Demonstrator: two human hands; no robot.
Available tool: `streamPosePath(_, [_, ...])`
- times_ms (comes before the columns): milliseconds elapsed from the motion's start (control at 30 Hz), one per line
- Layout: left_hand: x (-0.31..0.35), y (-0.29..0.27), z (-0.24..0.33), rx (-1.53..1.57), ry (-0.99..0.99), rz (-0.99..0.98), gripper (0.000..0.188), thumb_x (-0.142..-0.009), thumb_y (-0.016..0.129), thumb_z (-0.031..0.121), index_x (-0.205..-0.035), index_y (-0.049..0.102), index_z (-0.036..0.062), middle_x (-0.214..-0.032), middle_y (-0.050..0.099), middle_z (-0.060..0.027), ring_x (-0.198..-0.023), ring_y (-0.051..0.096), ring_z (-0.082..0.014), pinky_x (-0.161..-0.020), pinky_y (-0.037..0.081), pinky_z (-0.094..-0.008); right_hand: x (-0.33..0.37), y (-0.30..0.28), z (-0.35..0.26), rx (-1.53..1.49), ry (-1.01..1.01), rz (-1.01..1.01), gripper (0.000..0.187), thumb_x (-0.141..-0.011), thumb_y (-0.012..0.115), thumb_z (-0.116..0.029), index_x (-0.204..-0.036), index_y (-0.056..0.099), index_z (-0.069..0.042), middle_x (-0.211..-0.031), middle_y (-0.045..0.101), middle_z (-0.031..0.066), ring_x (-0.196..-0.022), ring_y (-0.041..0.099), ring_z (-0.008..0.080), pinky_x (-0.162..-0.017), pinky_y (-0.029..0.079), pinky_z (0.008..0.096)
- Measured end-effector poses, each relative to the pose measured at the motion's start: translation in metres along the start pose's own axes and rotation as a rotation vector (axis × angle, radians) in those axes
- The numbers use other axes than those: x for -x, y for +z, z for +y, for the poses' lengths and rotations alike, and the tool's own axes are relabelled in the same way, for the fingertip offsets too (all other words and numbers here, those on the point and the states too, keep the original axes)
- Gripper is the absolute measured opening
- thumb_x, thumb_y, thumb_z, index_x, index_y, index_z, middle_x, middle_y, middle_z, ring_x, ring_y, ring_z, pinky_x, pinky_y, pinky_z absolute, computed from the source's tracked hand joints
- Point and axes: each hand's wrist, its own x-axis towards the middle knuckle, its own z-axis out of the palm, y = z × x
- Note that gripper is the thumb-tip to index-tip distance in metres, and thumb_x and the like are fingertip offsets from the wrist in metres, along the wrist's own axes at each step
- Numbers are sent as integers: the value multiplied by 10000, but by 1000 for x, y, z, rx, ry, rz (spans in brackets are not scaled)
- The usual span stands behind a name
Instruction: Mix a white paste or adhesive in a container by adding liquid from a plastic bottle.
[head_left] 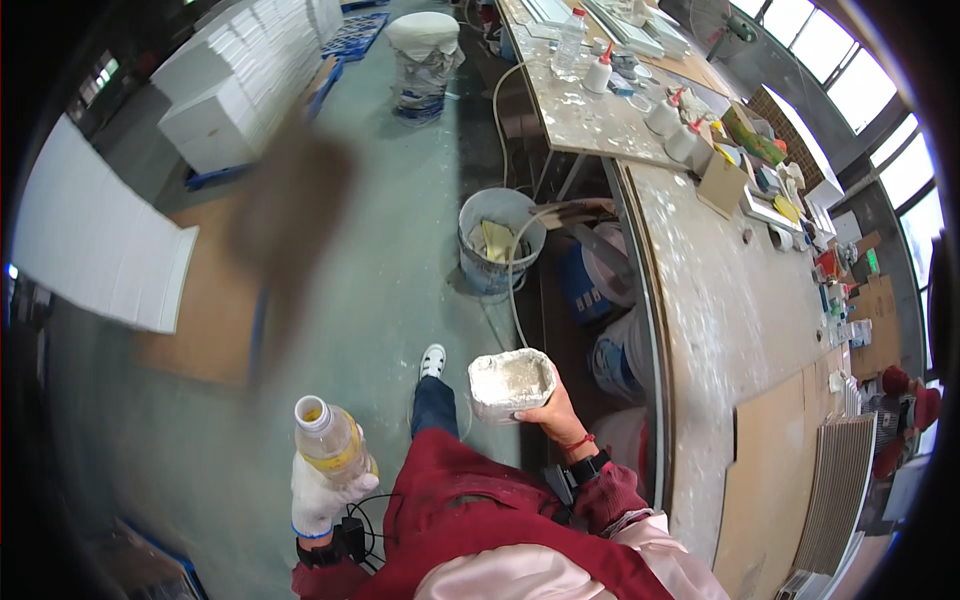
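My left hand (316,497), in a white knit glove, is closed around a clear plastic bottle (338,448) with a yellow band. The bottle's uncapped mouth faces up, and some yellow shows inside the neck. My bare right hand (560,416) grips the right side of a small rounded tub (497,410) crusted with white residue. The tub's open top faces me, and a pale, dried-looking layer coats its inside. Both hands are held apart in front of my red apron (450,490), the tub to the right of the bottle.
A grey bucket (482,275) with scraps stands ahead on the floor, a thin hose beside it. Along the right runs a stained workbench (700,270) with white squeeze bottles (664,115). Tubs (620,360) sit underneath. White panels (215,120) are stacked far left. A person (910,410) is at far right.
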Motion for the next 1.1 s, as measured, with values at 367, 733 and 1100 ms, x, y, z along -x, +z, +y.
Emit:
streamPosePath(367, [-286,-59,5,-73,44,-133,831,-570,877,197,-1225,387,49,-1064,517,-44,-943,511,-133,-818,456,-271,-281,-64,53,19,12,249,802,-595,736,8,-1298,350,-17,-1217,502,82,-1134,495,196,-978,392,319])
streamPosePath(733, [-367,-69,6,-66,-279,-88,949,-527,894,208,-1288,353,37,-1123,530,-59,-1035,510,-159,-891,435,-304,-385,-144,132,160,314,375,678,-606,739,9,-1212,435,7,-1092,585,98,-1004,584,218,-896,458,314])
streamPosePath(1100, [-381,-66,3,-74,-248,-92,938,-517,888,145,-1284,357,48,-1116,530,-58,-1028,509,-159,-895,435,-305,-386,-114,79,871,1,437,802,-485,813,-127,-1197,456,-29,-1102,543,152,-1049,514,303,-931,394,362])
